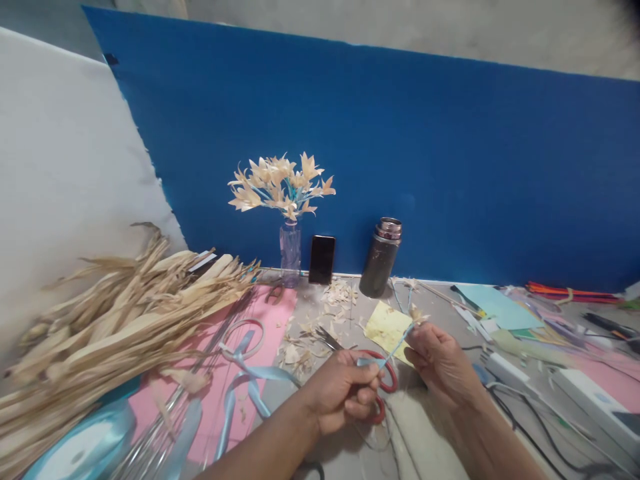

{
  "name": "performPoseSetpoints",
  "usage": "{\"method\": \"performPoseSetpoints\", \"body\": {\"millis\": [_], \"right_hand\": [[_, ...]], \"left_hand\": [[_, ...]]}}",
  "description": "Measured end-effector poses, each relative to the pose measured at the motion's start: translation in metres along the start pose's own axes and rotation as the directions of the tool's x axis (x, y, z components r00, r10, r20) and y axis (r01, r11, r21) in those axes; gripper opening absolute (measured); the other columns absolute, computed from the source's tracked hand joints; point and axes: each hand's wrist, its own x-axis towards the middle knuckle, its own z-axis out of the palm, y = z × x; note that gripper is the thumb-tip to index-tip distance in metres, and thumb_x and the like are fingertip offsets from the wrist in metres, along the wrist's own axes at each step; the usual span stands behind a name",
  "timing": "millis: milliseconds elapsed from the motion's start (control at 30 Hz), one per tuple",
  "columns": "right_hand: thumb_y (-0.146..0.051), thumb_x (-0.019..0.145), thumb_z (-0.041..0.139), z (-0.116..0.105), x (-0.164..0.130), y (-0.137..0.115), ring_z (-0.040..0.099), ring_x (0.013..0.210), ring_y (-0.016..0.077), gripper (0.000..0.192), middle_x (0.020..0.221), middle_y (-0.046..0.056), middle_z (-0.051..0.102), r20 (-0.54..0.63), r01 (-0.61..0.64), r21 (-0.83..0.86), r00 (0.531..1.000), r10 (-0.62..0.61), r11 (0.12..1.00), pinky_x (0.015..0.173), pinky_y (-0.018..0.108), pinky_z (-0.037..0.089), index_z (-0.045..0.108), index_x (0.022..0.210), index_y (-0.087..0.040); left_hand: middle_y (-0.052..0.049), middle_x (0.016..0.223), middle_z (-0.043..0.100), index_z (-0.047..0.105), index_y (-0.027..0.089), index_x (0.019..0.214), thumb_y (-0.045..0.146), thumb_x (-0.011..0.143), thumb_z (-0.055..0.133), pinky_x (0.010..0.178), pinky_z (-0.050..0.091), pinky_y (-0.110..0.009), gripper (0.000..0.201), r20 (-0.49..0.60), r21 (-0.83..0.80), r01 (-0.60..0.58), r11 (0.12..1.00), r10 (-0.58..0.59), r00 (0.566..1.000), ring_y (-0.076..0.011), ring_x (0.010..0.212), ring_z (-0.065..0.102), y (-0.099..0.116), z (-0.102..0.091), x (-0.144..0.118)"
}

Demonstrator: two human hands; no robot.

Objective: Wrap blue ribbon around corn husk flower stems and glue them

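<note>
My right hand (440, 360) pinches a small corn-husk flower near its head, the pale petals (419, 315) sticking up past the fingertips. From there a thin stem wrapped in light blue ribbon (400, 345) slants down to my left hand (347, 390). That hand is closed on the loose end of the blue ribbon, a flat piece of it showing above the thumb. Red-handled scissors (390, 377) lie beneath my left hand, partly hidden by it, their blades pointing to the far left. A yellow paper square (387, 327) with husk bits lies behind the hands.
Dried corn husks (115, 313) are heaped at left beside pink paper (273, 317), metal wires (160, 427) and a blue ribbon roll (80, 447). Behind stand a vase (290, 253) of husk flowers, a phone (321, 259) and a flask (381, 260). A power strip (595, 407) with cables lies right.
</note>
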Motion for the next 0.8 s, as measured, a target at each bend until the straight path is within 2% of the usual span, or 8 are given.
{"method": "performPoseSetpoints", "body": {"millis": [100,200,367,433,533,600,700,800], "right_hand": [[-0.045,0.061,0.091,-0.001,0.000,0.001,0.027,0.053,0.0071,0.042,0.059,-0.005,0.041,0.005,0.026,0.001,1.000,-0.026,1.000,0.045,0.018,0.027,0.061,0.054,-0.017],[-0.038,0.058,0.094,-0.001,-0.001,0.001,0.033,0.057,0.0072,0.031,0.072,-0.001,0.053,0.031,0.026,-0.006,0.999,-0.026,1.000,0.049,0.019,0.030,0.073,0.069,-0.018],[-0.046,0.063,0.089,0.001,-0.010,-0.004,0.033,0.061,0.0100,0.039,0.070,0.000,0.051,0.167,0.029,-0.014,0.986,-0.027,0.999,0.054,0.023,0.032,0.079,0.088,-0.017],[-0.046,0.063,0.089,0.003,-0.012,-0.006,0.033,0.061,0.0106,0.037,0.071,0.001,0.052,0.183,0.032,-0.024,0.983,-0.027,0.999,0.055,0.024,0.032,0.079,0.084,-0.017],[-0.043,0.062,0.090,0.003,-0.013,-0.008,0.035,0.062,0.0110,0.030,0.079,0.003,0.059,0.155,0.043,-0.029,0.987,-0.038,0.999,0.055,0.025,0.032,0.075,0.068,-0.017],[-0.040,0.062,0.090,0.004,-0.013,-0.009,0.036,0.061,0.0109,0.028,0.077,0.002,0.059,0.135,0.047,-0.029,0.990,-0.043,0.998,0.055,0.025,0.032,0.073,0.066,-0.018],[-0.040,0.061,0.091,0.006,-0.012,-0.010,0.034,0.057,0.0102,0.030,0.068,-0.002,0.052,0.125,0.045,-0.021,0.991,-0.043,0.999,0.053,0.025,0.030,0.073,0.069,-0.018],[-0.038,0.056,0.093,0.009,-0.011,-0.010,0.034,0.056,0.0094,0.033,0.070,-0.003,0.050,0.078,0.034,0.022,0.996,-0.035,0.999,0.049,0.024,0.030,0.069,0.066,-0.018]], "left_hand": [[0.000,0.064,0.056,0.064,0.010,0.076,0.025,0.068,0.085,0.036,0.012,-0.014,0.027,0.014,0.060,-0.007,0.998,0.006,1.000,-0.0006,0.041,0.034,0.000,-0.003,0.001],[0.000,0.064,0.059,0.066,0.011,0.082,0.033,0.064,0.088,0.035,0.015,-0.015,0.035,0.006,0.138,-0.031,0.990,0.030,1.000,-0.0018,0.041,0.038,-0.001,-0.007,0.002],[0.002,0.057,0.056,0.064,0.013,0.079,0.039,0.061,0.089,0.034,0.016,-0.016,0.041,-0.012,0.216,-0.073,0.974,0.077,0.997,-0.0026,0.039,0.035,-0.002,-0.010,0.004],[0.002,0.058,0.055,0.063,0.012,0.078,0.038,0.062,0.089,0.034,0.015,-0.016,0.040,-0.006,0.210,-0.054,0.976,0.057,0.998,-0.0021,0.040,0.033,-0.001,-0.008,0.003],[0.002,0.060,0.054,0.062,0.012,0.079,0.035,0.062,0.089,0.035,0.014,-0.015,0.040,0.001,0.181,-0.016,0.983,0.016,1.000,-0.0013,0.041,0.032,0.000,-0.004,0.001],[0.002,0.062,0.055,0.062,0.012,0.079,0.035,0.061,0.090,0.035,0.014,-0.015,0.041,-0.012,0.170,-0.006,0.985,0.008,1.000,-0.0011,0.041,0.032,0.000,-0.002,0.001],[0.001,0.061,0.058,0.062,0.013,0.077,0.036,0.058,0.091,0.034,0.016,-0.015,0.042,-0.078,0.178,-0.040,0.983,0.055,0.995,-0.0017,0.040,0.034,-0.001,0.000,0.002],[0.002,0.056,0.059,0.060,0.014,0.074,0.038,0.056,0.092,0.033,0.020,-0.016,0.043,-0.138,0.228,-0.101,0.968,0.135,0.981,-0.0033,0.038,0.037,-0.004,0.000,0.004]]}}
